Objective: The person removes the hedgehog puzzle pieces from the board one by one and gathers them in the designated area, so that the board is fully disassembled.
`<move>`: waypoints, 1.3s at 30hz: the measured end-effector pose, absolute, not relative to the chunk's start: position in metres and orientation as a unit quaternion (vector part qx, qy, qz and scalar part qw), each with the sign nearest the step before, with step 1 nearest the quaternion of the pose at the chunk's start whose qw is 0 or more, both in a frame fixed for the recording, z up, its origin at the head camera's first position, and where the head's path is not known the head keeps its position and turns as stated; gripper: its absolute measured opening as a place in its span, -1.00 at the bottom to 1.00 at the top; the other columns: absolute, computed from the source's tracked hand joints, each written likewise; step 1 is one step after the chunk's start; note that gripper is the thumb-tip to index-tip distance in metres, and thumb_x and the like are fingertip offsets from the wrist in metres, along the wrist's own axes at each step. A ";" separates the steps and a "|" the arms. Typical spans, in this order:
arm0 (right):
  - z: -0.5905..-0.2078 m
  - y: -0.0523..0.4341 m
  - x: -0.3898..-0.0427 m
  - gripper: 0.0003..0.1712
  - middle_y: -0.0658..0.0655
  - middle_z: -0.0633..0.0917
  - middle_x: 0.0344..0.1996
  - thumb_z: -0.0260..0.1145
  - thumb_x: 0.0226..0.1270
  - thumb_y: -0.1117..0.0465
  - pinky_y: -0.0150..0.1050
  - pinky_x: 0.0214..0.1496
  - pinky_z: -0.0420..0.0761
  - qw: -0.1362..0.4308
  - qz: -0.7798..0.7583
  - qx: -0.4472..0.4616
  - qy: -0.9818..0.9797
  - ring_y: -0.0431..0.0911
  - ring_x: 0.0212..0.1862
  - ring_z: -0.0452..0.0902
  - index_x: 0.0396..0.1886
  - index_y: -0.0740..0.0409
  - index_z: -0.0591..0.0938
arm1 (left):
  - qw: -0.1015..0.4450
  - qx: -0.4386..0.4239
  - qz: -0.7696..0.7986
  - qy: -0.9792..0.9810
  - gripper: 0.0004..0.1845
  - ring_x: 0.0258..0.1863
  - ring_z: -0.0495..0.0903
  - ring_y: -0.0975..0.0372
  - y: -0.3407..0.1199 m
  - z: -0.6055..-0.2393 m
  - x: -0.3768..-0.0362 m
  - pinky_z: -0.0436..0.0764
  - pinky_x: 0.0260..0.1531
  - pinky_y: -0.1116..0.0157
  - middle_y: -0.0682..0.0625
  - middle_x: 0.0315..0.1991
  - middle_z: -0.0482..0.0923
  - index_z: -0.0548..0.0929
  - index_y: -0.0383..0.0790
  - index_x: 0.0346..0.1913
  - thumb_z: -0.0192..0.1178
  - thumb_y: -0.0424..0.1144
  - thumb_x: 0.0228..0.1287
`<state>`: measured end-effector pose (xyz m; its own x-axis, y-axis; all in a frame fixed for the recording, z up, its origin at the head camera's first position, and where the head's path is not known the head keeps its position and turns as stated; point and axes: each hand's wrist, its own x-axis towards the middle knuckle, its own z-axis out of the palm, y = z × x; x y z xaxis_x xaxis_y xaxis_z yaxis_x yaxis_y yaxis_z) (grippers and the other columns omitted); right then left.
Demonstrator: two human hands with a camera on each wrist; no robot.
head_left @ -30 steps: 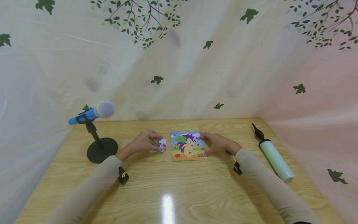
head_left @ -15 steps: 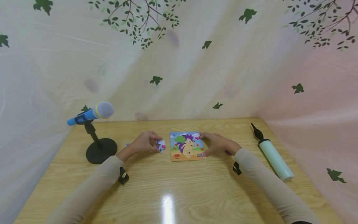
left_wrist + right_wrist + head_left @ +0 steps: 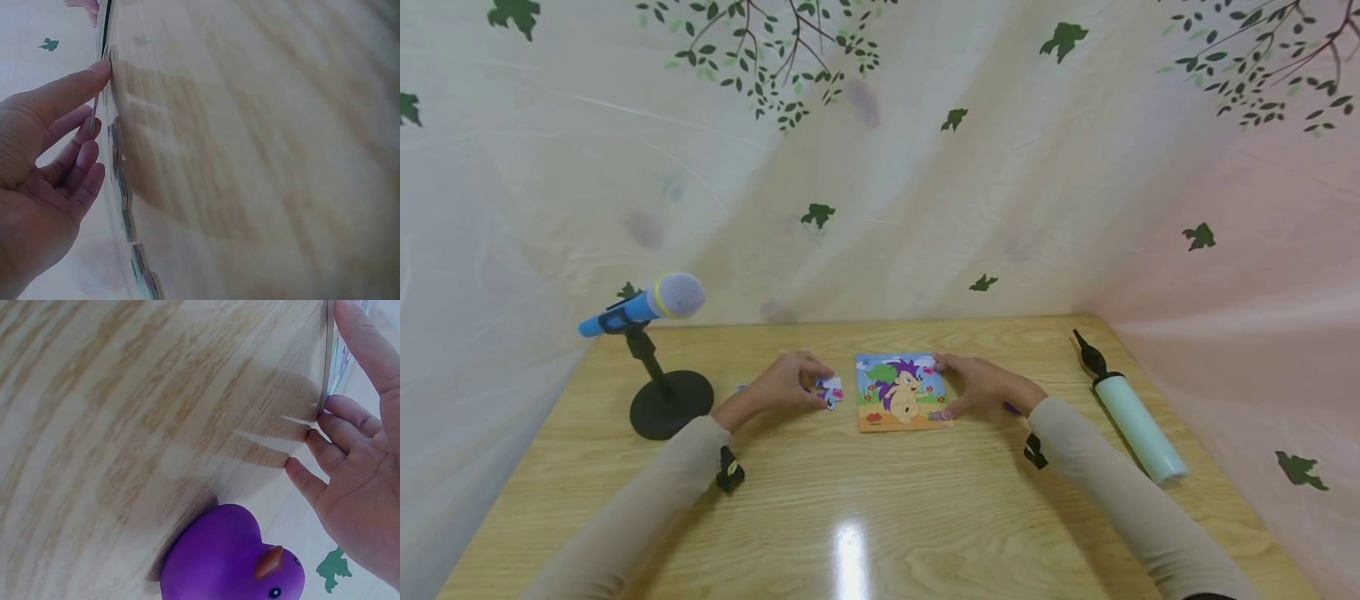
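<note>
The puzzle board [image 3: 901,392] lies flat on the wooden surface [image 3: 865,500], roughly at its middle, showing a cartoon hedgehog picture. Just left of the board, a loose puzzle piece [image 3: 831,390] sits on the surface, pinched at its edge by the fingers of the left hand [image 3: 782,383]. In the left wrist view the thumb and fingers [image 3: 81,84] meet the thin edge of the piece, but the view is blurred and the piece reads only as a sliver; further jagged pieces [image 3: 128,219] lie in a row beside it, with details not legible.

The right hand [image 3: 981,386] rests against the right edge of the board, fingers relaxed and spread, fingertips touching its top and bottom corners. The right wrist view shows the board only edge-on at the frame margin, with fingertips [image 3: 325,431] on the surface next to it.

A purple rubber duck [image 3: 234,562] sits just right of the board, behind the right hand; in the head view it is almost wholly hidden by that hand.

Well left of the board stands a blue microphone [image 3: 647,304] on a black round stand. Well right of the board lies a pale green hand pump [image 3: 1131,421] with a black nozzle.
</note>
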<state>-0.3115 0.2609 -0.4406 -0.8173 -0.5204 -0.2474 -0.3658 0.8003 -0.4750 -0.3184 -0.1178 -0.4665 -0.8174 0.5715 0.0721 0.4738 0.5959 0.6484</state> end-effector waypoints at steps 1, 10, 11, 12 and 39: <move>-0.440 0.261 -0.311 0.06 0.24 0.14 0.61 0.62 0.06 -0.06 0.23 0.61 -0.02 0.186 -0.208 -0.237 0.930 0.29 0.61 -0.02 0.48 0.25 0.36 | 0.073 0.294 0.340 0.890 -0.49 -0.20 0.54 0.19 -0.118 -0.467 -0.319 0.54 -0.23 0.33 -0.11 -0.03 0.66 0.74 -0.30 0.10 0.58 -0.23 0.04; -0.439 0.259 -0.310 0.10 0.26 0.12 0.62 0.62 0.06 -0.05 0.23 0.62 -0.05 0.195 -0.219 -0.231 0.928 0.29 0.62 -0.06 0.52 0.23 0.31 | 0.076 0.299 0.325 0.894 -0.48 -0.05 0.56 0.13 -0.119 -0.468 -0.321 0.58 -0.06 0.19 -0.11 0.01 0.67 0.74 -0.28 0.11 0.57 -0.21 0.06; -0.439 0.259 -0.310 0.10 0.25 0.12 0.62 0.62 0.06 -0.05 0.23 0.62 -0.05 0.196 -0.220 -0.230 0.927 0.29 0.62 -0.06 0.52 0.23 0.31 | 0.077 0.299 0.323 0.895 -0.48 -0.03 0.57 0.12 -0.120 -0.468 -0.321 0.58 -0.02 0.16 -0.11 0.02 0.68 0.74 -0.28 0.11 0.57 -0.20 0.06; -0.439 0.259 -0.310 0.11 0.25 0.11 0.62 0.62 0.06 -0.06 0.23 0.62 -0.05 0.197 -0.221 -0.230 0.927 0.29 0.62 -0.07 0.52 0.23 0.31 | 0.077 0.299 0.321 0.895 -0.48 0.00 0.57 0.10 -0.120 -0.469 -0.321 0.58 0.02 0.13 -0.11 0.03 0.68 0.74 -0.27 0.11 0.57 -0.20 0.07; -0.441 0.262 -0.313 0.12 0.25 0.11 0.62 0.61 0.06 -0.11 0.24 0.62 -0.06 0.196 -0.219 -0.230 0.928 0.29 0.62 -0.08 0.53 0.20 0.30 | 0.014 0.343 0.264 0.901 -0.42 0.31 0.42 -0.13 -0.087 -0.444 -0.319 0.39 0.34 -0.15 -0.24 0.25 0.55 0.66 -0.21 0.24 0.49 -0.07 0.16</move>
<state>-0.3127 0.2618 -0.4413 -0.8174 -0.5119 -0.2641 -0.3402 0.7990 -0.4958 -0.3193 -0.0873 -0.4439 -0.7637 0.6263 0.1567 0.6120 0.6249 0.4847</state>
